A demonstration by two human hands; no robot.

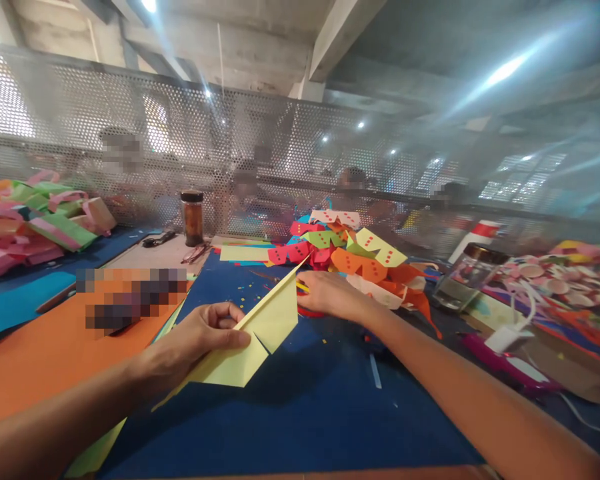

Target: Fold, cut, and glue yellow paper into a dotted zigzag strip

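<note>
A folded pale yellow paper [275,320] is pinched between the thumb and fingers of my left hand [215,333]. It is held tilted above the blue table surface, and a narrow slit cuts into its lower edge. My right hand [330,293] reaches in behind the paper, its fingers curled at a small red and yellow object [305,312]. The paper hides the fingertips and part of that object, so its kind is unclear. Just beyond lies a pile of cut paper shapes [363,267] in red, orange, green and yellow, many with punched dots.
At right stand a clear jar [467,277], a white charger [509,337] with a cable and a magenta object [510,367]. A dark-lidded jar [193,220] stands at back left. Orange sheets [40,360] lie left. A perforated metal screen [260,147] runs behind, with people beyond it.
</note>
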